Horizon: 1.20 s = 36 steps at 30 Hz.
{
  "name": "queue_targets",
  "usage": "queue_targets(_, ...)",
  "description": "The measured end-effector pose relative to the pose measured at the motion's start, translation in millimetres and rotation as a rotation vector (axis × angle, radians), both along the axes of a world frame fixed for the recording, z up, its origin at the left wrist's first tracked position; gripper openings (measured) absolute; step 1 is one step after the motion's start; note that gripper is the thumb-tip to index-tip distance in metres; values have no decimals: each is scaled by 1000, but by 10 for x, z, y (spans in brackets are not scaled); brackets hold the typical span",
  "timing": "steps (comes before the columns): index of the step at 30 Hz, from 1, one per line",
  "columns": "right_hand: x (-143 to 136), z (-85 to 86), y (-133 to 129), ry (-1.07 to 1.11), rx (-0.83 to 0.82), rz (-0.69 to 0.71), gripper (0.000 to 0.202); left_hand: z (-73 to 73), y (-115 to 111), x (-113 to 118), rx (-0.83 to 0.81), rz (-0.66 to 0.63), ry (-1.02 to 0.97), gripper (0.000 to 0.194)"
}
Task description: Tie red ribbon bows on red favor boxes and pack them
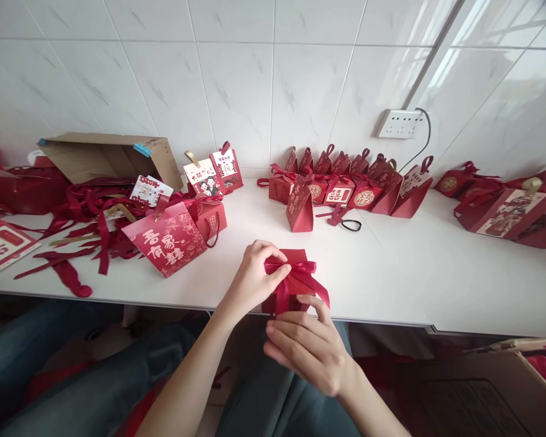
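Observation:
In front of me at the counter's near edge stands a small red gift box [295, 254] with a dark red ribbon bow [303, 268] tied across its top. My left hand [253, 278] pinches the bow's left loop between thumb and fingertips. My right hand [307, 346] is just below the bow, fingers loosely curved and apart. Its uppermost finger reaches the front of the box beside a hanging ribbon tail; whether it presses on the box I cannot tell. The right thumb is hidden.
Finished red boxes [339, 191] line the wall, with a black band [351, 225] before them. At left are loose ribbons [102, 233], an open cardboard box [104, 155] and a printed red bag [166, 240]. More boxes [505, 215] stand right. A person's jeans [95, 382] show lower left.

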State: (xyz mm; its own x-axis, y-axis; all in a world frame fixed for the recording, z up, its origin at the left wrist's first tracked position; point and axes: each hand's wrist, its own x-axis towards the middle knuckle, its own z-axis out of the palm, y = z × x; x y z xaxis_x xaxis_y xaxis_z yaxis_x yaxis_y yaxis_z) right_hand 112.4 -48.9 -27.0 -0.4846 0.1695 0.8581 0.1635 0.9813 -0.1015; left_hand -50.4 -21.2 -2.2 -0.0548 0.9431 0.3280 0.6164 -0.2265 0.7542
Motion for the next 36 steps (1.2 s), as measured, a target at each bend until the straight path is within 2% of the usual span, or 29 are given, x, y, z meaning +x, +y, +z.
queue_targets(2,108,42,10,111,-86,-3,16,6,-6,-5,-8,-10,-5,3)
queue_targets(3,170,53,38,192,-171,-73,20,10,-11,-7,-13,-20,-8,4)
queue_targets(5,281,58,125,284,-437,-298,27,17,-22,-12,-18,-51,-10,4)
queue_targets(7,345,50,217,180,-771,-455,32,21,-30,-16,-22,-97,-3,10)
queue_targets(9,356,41,272,12,-1042,-419,39,21,-33,-18,-41,-139,14,18)
queue_targets(12,321,41,267,-10,-1241,-288,47,19,-31,-20,-67,-167,48,26)
queue_targets(16,297,59,234,59,-1347,-226,47,17,-29,-20,-57,-162,76,29)
queue_targets(23,331,55,265,10,-1452,-126,52,14,-31,-15,-77,-138,83,32)
queue_targets(29,333,69,203,127,-1598,-97,64,27,-45,-16,-97,-143,101,31)
queue_targets(36,258,94,136,118,-1524,-83,52,19,-39,-15,-98,-116,134,30)
